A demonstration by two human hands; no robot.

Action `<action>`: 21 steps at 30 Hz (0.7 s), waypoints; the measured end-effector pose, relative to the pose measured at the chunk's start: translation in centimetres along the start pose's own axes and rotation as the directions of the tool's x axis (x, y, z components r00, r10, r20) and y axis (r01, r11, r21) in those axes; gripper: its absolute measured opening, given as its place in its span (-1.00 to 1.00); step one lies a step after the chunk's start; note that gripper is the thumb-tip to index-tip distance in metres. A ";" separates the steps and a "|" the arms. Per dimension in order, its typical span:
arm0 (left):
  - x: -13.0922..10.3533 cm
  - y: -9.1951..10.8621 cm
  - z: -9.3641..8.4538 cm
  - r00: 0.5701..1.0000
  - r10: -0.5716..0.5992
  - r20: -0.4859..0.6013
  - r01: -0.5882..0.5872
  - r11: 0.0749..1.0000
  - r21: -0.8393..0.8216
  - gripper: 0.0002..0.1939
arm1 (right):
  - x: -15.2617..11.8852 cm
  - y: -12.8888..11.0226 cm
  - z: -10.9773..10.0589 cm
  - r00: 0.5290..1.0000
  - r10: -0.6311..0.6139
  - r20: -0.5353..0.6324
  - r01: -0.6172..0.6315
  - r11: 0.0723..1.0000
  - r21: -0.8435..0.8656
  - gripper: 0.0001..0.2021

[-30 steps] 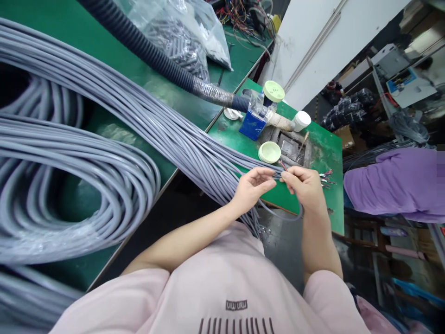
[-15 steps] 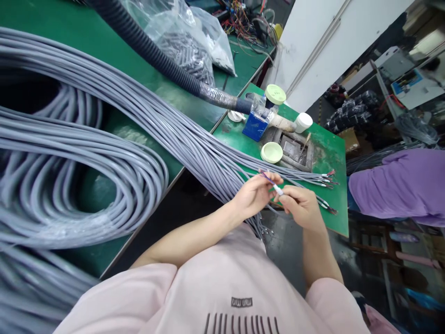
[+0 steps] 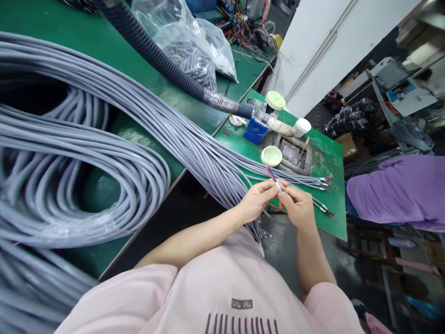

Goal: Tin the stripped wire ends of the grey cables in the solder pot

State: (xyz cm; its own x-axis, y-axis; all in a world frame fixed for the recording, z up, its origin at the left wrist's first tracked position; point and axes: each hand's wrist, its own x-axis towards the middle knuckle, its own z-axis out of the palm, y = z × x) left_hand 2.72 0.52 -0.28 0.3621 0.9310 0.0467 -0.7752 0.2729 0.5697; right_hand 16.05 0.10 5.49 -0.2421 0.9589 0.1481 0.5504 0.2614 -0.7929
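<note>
Both hands meet in front of my chest around one cable end (image 3: 278,186) with a white sleeve and thin dark and reddish wires that point up and away. My left hand (image 3: 259,199) pinches the sleeve from the left. From the right, my right hand (image 3: 298,204) has its fingers closed on the same cable end. Beside and beyond them runs a thick bundle of grey cables (image 3: 194,144), whose stripped ends (image 3: 327,181) lie on the small green table (image 3: 333,153).
A blue box (image 3: 256,130) at a black hose (image 3: 153,51), a pale green dish (image 3: 271,156), a white cup (image 3: 302,127) and a metal tray (image 3: 295,155) stand beyond my hands. Coiled cable (image 3: 139,185) fills the left. A person in purple (image 3: 399,190) is at the right.
My left hand has closed in from a looser pose onto the white sleeve. The wires now point more upright, and my right hand has shifted slightly left.
</note>
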 end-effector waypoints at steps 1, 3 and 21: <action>0.0 -0.1 -0.1 1.000 0.020 -0.019 -0.020 0.999 0.031 -0.68 | 0.2 -0.4 -0.3 0.996 -0.053 -0.071 0.047 0.996 -0.082 -0.68; 0.0 -0.3 -0.3 0.998 0.039 -0.039 -0.036 0.995 0.089 -0.69 | 0.8 -1.3 -0.8 0.967 -0.170 -0.189 0.123 0.963 -0.238 -0.77; -1.2 -0.4 0.4 0.993 -0.023 0.113 0.012 0.995 0.095 -0.62 | 4.3 -3.1 0.4 0.892 -0.180 -0.415 0.108 0.976 -0.190 -0.74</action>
State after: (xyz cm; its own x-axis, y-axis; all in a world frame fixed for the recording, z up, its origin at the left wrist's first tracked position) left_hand 2.80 -0.82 -0.22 0.4356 0.8913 0.1258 -0.7182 0.2599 0.6455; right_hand 12.98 3.36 8.31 0.0169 0.8538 0.5204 0.6628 0.3801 -0.6451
